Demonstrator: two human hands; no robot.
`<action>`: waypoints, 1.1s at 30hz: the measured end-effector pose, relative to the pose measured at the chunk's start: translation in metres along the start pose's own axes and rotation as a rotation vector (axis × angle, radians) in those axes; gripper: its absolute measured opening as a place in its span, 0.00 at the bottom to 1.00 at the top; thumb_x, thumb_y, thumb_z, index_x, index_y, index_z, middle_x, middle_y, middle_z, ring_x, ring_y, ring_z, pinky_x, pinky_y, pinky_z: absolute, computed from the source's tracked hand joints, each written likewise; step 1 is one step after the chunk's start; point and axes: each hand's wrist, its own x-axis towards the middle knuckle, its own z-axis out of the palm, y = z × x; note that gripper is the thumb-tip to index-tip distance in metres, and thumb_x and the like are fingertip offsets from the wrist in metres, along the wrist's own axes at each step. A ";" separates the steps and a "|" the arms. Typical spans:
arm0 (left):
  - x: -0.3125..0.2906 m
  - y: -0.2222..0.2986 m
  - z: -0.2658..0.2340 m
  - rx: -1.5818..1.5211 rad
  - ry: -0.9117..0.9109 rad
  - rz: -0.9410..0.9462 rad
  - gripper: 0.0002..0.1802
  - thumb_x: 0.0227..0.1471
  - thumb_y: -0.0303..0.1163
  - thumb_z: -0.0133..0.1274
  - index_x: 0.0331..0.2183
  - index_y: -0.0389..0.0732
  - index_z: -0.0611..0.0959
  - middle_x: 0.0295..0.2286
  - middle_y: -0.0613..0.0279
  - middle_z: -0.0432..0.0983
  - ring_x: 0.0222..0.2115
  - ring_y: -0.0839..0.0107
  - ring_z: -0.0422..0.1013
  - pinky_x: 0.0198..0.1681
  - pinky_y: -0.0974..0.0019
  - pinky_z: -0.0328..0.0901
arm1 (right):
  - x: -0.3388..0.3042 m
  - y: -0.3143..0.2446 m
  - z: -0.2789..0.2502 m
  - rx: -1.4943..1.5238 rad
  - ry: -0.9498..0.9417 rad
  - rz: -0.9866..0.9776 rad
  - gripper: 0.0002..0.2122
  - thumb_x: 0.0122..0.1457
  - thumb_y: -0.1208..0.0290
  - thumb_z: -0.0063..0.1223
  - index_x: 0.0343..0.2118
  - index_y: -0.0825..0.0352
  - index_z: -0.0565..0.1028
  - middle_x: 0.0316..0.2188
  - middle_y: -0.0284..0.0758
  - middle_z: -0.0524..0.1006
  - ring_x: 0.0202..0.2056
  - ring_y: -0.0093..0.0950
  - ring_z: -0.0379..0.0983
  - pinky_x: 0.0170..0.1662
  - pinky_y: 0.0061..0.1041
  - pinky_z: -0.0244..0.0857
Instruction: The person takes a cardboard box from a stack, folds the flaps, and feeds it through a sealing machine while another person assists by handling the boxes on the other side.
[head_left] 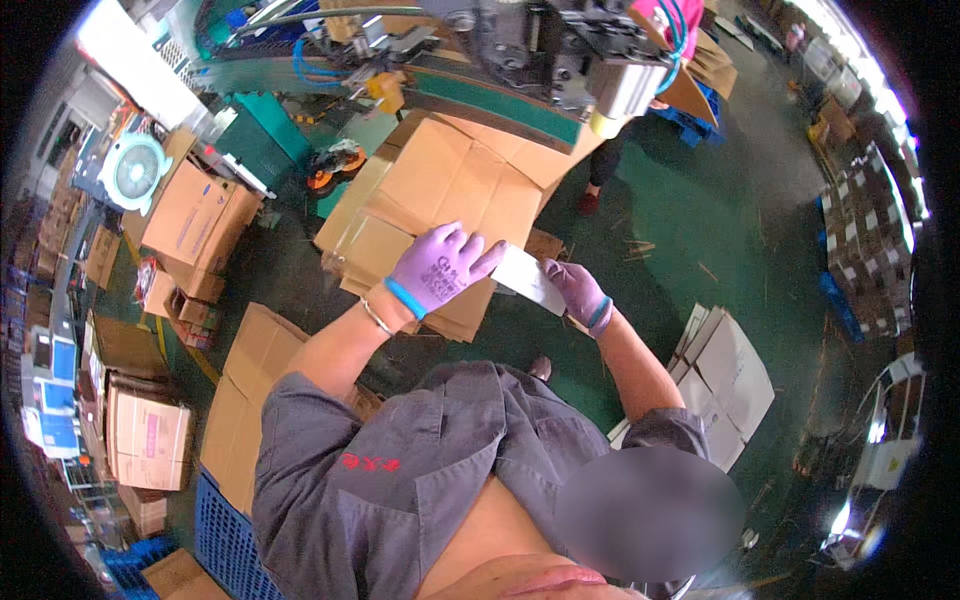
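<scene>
Both my hands wear purple gloves with blue cuffs. My right hand (578, 296) is closed on the right end of a white strip, like a sheet of paper or thin card (530, 278). Just left of it, over the near part of a stack of flattened cardboard boxes (450, 180), is my left hand (437, 268). Its fingers are spread, and the thumb side comes up to the strip's left end. Whether the left hand also grips the strip is hard to make out. The strip slants down to the right, partly over the cardboard and partly over the green floor.
Beyond the stack runs a machine with a metal cylinder (625, 90). Another person's pink sleeve (670, 20) shows behind it. White flat cartons (725, 385) lie at right. Brown cardboard (245, 375), a blue crate (230, 540), packed boxes (195, 215) and a fan (135, 172) stand at left.
</scene>
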 end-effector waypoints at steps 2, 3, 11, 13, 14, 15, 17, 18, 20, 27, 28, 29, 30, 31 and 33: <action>-0.017 -0.012 0.021 0.087 -0.107 0.025 0.32 0.46 0.43 0.52 0.54 0.51 0.68 0.20 0.72 0.65 0.24 0.74 0.66 0.27 0.67 0.61 | 0.001 -0.021 0.012 -0.325 0.094 -0.105 0.23 0.60 0.49 0.45 0.37 0.69 0.75 0.23 0.40 0.75 0.24 0.33 0.73 0.31 0.30 0.66; -0.017 -0.016 0.025 0.055 -0.097 -0.016 0.33 0.46 0.42 0.52 0.55 0.52 0.67 0.20 0.72 0.66 0.24 0.74 0.66 0.27 0.67 0.61 | -0.007 -0.039 0.014 -0.567 0.164 -0.194 0.21 0.60 0.51 0.45 0.37 0.69 0.75 0.23 0.43 0.75 0.25 0.37 0.73 0.31 0.31 0.66; 0.027 -0.003 0.020 -0.085 0.245 0.126 0.31 0.44 0.34 0.51 0.54 0.56 0.69 0.33 0.66 0.66 0.21 0.73 0.67 0.24 0.67 0.64 | -0.003 -0.054 -0.018 -0.097 0.050 -0.081 0.19 0.63 0.59 0.45 0.41 0.73 0.75 0.35 0.31 0.77 0.36 0.21 0.70 0.42 0.24 0.65; 0.038 -0.011 0.044 -0.234 0.099 -0.029 0.28 0.44 0.34 0.51 0.51 0.51 0.71 0.29 0.66 0.66 0.19 0.70 0.67 0.21 0.65 0.64 | 0.014 -0.047 -0.026 0.082 0.091 -0.012 0.18 0.62 0.59 0.46 0.41 0.72 0.75 0.33 0.33 0.77 0.35 0.23 0.70 0.42 0.24 0.64; 0.043 -0.019 0.049 -0.290 0.122 -0.103 0.27 0.43 0.33 0.52 0.50 0.48 0.72 0.26 0.66 0.65 0.20 0.69 0.68 0.19 0.64 0.64 | 0.014 -0.063 -0.037 -0.083 0.134 0.026 0.17 0.62 0.60 0.46 0.41 0.71 0.75 0.33 0.35 0.77 0.35 0.27 0.72 0.42 0.26 0.65; 0.041 -0.029 0.062 -0.226 0.069 -0.174 0.27 0.44 0.33 0.52 0.50 0.49 0.73 0.26 0.66 0.64 0.21 0.69 0.68 0.21 0.64 0.64 | 0.014 -0.087 -0.046 -0.243 0.174 0.050 0.16 0.61 0.61 0.47 0.41 0.70 0.75 0.33 0.37 0.77 0.36 0.31 0.73 0.42 0.27 0.65; 0.041 -0.051 0.074 -0.109 0.064 -0.245 0.25 0.43 0.36 0.53 0.47 0.47 0.74 0.26 0.65 0.65 0.23 0.69 0.69 0.23 0.64 0.65 | -0.007 -0.118 -0.066 -1.044 0.407 -0.555 0.17 0.56 0.60 0.51 0.41 0.68 0.74 0.41 0.41 0.75 0.44 0.42 0.70 0.45 0.35 0.65; 0.047 -0.063 0.071 -0.111 0.070 -0.255 0.27 0.42 0.39 0.55 0.47 0.48 0.74 0.26 0.66 0.65 0.23 0.69 0.68 0.24 0.63 0.63 | -0.023 -0.141 -0.074 -1.273 0.551 -0.570 0.23 0.51 0.56 0.55 0.45 0.69 0.72 0.42 0.42 0.74 0.45 0.41 0.69 0.47 0.36 0.63; 0.063 -0.085 0.054 -0.125 0.076 -0.289 0.31 0.39 0.45 0.58 0.48 0.49 0.74 0.26 0.67 0.64 0.24 0.69 0.66 0.25 0.62 0.61 | -0.056 -0.146 -0.099 -1.253 0.385 -0.313 0.29 0.49 0.55 0.57 0.51 0.68 0.67 0.42 0.43 0.73 0.45 0.40 0.68 0.48 0.37 0.62; 0.124 -0.109 0.042 -0.102 0.388 -0.413 0.23 0.35 0.54 0.59 0.35 0.52 0.83 0.37 0.64 0.74 0.39 0.57 0.69 0.41 0.51 0.62 | -0.043 -0.137 -0.183 -0.841 0.285 -0.582 0.10 0.47 0.73 0.57 0.34 0.66 0.78 0.27 0.37 0.77 0.26 0.34 0.71 0.29 0.29 0.65; 0.131 -0.110 0.046 -0.214 0.389 -0.474 0.24 0.37 0.53 0.59 0.37 0.52 0.83 0.41 0.61 0.74 0.43 0.55 0.68 0.44 0.50 0.61 | -0.036 -0.139 -0.199 -0.813 0.230 -0.704 0.09 0.46 0.73 0.58 0.33 0.66 0.78 0.26 0.36 0.77 0.25 0.33 0.71 0.28 0.29 0.65; 0.131 -0.109 0.051 -0.321 0.384 -0.542 0.24 0.39 0.52 0.59 0.39 0.51 0.82 0.44 0.59 0.73 0.46 0.53 0.67 0.48 0.49 0.60 | -0.030 -0.138 -0.212 -0.779 0.164 -0.829 0.09 0.45 0.74 0.59 0.32 0.65 0.78 0.25 0.35 0.77 0.24 0.32 0.71 0.27 0.28 0.65; 0.120 -0.105 0.075 -0.368 0.394 -0.641 0.21 0.43 0.47 0.59 0.41 0.50 0.82 0.45 0.55 0.73 0.46 0.51 0.68 0.51 0.50 0.59 | -0.024 -0.137 -0.221 -0.732 0.161 -0.869 0.12 0.54 0.62 0.54 0.32 0.67 0.78 0.27 0.33 0.78 0.21 0.29 0.70 0.25 0.28 0.64; 0.112 -0.101 0.101 -0.483 0.404 -0.714 0.21 0.44 0.47 0.58 0.41 0.49 0.82 0.45 0.55 0.73 0.46 0.51 0.67 0.51 0.50 0.59 | -0.014 -0.125 -0.239 -0.361 -0.008 -0.874 0.17 0.56 0.57 0.48 0.34 0.69 0.78 0.28 0.34 0.78 0.22 0.28 0.71 0.25 0.28 0.64; 0.109 -0.099 0.127 -0.721 0.409 -0.785 0.22 0.44 0.47 0.58 0.41 0.49 0.81 0.45 0.55 0.73 0.46 0.52 0.67 0.51 0.50 0.58 | 0.006 -0.095 -0.270 0.196 -0.005 -0.712 0.27 0.59 0.48 0.37 0.39 0.71 0.75 0.30 0.35 0.78 0.26 0.27 0.72 0.26 0.27 0.65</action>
